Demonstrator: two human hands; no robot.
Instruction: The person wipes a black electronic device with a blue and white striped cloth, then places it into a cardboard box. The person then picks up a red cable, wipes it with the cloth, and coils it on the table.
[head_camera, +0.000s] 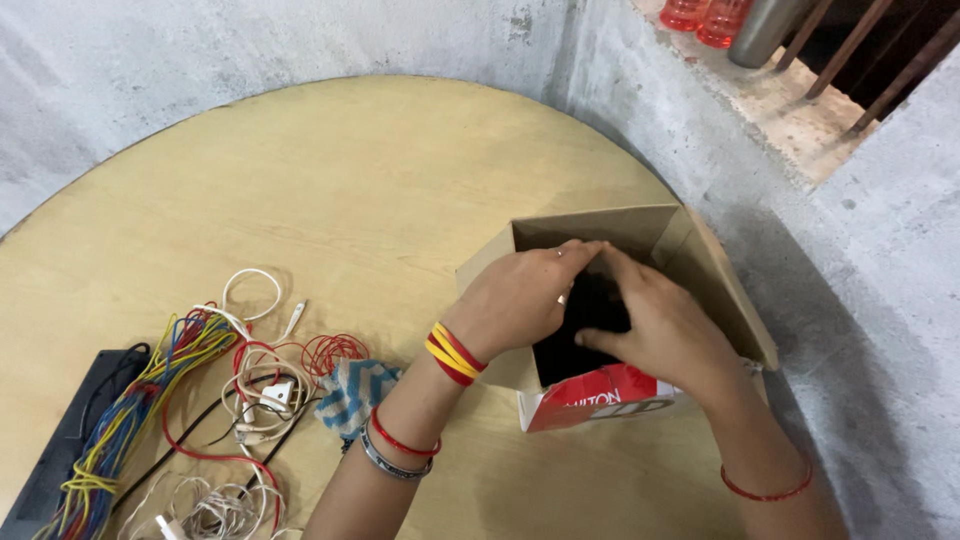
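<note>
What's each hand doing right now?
Left hand: curled over the black thing in the box, touching it; grip cannot be told.
Right hand: fingers closed on the same black thing.

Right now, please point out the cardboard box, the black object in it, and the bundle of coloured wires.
cardboard box (720, 290): head view, right inner wall.
black object (590, 320): head view, its top between both hands.
bundle of coloured wires (140, 400): head view, middle of the strands.
</note>
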